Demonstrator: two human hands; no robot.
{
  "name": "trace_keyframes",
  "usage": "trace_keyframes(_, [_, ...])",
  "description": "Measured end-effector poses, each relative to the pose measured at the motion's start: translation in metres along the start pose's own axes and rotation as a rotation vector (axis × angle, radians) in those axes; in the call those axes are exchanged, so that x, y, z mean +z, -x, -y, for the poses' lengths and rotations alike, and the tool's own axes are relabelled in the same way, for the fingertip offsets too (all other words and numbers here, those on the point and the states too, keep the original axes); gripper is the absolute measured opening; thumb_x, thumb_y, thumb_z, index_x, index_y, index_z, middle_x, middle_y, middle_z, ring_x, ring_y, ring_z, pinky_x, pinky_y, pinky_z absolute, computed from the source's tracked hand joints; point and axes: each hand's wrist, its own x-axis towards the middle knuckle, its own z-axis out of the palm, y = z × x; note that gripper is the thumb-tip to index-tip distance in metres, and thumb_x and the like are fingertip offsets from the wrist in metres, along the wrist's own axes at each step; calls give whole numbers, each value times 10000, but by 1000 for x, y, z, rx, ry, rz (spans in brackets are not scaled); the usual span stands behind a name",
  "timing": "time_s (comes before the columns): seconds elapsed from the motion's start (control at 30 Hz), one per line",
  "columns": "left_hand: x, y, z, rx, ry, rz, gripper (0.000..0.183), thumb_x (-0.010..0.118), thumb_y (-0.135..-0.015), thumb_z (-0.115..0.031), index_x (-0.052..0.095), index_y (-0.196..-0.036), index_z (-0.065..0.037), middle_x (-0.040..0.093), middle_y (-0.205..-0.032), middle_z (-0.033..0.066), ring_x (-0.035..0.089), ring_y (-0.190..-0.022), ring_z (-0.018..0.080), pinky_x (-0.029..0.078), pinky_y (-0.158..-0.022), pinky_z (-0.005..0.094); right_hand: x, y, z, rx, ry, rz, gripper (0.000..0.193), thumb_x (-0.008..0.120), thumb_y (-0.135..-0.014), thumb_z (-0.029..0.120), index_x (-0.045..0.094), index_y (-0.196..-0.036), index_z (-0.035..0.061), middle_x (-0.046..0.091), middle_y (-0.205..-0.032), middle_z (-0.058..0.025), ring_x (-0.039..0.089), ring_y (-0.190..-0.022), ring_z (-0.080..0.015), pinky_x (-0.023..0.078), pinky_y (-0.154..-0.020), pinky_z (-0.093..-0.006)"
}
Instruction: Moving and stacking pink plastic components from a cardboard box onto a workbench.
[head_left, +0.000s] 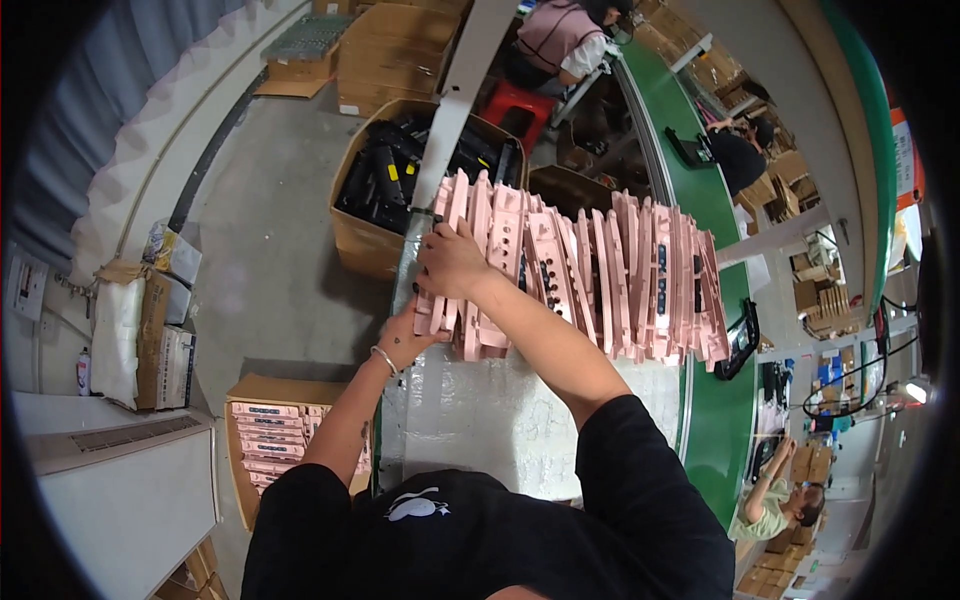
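Note:
A long row of pink plastic panels (560,260) stands on edge, packed side by side, on a table (490,400) with a whitish covering. My left hand (405,338) is closed round the lower end of the leftmost panels. Higher up, my right hand (452,262) reaches across to the same left end, its fingers curled over the panels' outer side. Several panels show round holes and dark strips. The fingertips of both hands are partly hidden by the panels and by the hands themselves.
An open carton (365,245) of black parts stands beyond the table's left edge. Below left, another carton (240,480) holds stacked pink panels. A metal post (455,100) rises by the row. To the right runs a green conveyor (650,90), with co-workers beside it.

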Motion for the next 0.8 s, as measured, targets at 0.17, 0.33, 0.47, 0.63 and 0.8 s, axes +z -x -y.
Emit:
trace_keyframes(0.17, [8, 3, 9, -14, 70, 46, 565, 728, -697, -197, 441, -1143, -4, 589, -1036, 93, 558, -948, 160, 428, -844, 285, -13, -1, 7, 64, 33, 88, 316, 570, -681, 344, 649, -885, 116, 542, -1053, -69, 414, -1072, -228, 238, -944, -431])
trace_keyframes(0.33, [0, -2, 15, -21, 235, 162, 551, 727, -707, -180, 429, -1131, 8, 587, -1030, 71, 548, -943, 130, 431, -844, 281, -9, -12, 10, 107, 18, 190, 371, 567, -690, 345, 628, -980, 121, 501, -1175, -107, 403, -1103, -243, 218, -981, -455])
trace_keyframes(0.47, [-18, 2, -9, -128, 110, 205, 819, 783, -615, -254, 335, -1251, 3, 547, -1126, 123, 524, -1039, 200, 399, -901, 302, 10, -10, 1, 56, -1, -201, 349, 567, -701, 332, 630, -974, 123, 528, -1080, -90, 375, -1132, -251, 180, -984, -527])
trace_keyframes(0.63, [-29, 0, 23, -119, -16, 187, 1102, 831, -528, -217, 146, -1355, 29, 390, -1302, 157, 449, -1130, 218, 359, -946, 294, 1, -5, 9, -18, -3, -201, 309, 563, -712, 320, 622, -938, 116, 517, -1093, -69, 372, -1148, -266, 177, -976, -568])
trace_keyframes(0.8, [-40, 5, 11, -100, 52, 181, 1077, 822, -537, -221, 164, -1366, -24, 545, -982, 88, 545, -859, 165, 441, -778, 272, -12, 9, 21, -33, -3, -233, 320, 547, -741, 327, 615, -963, 106, 516, -1116, -71, 345, -1190, -267, 173, -1012, -536])
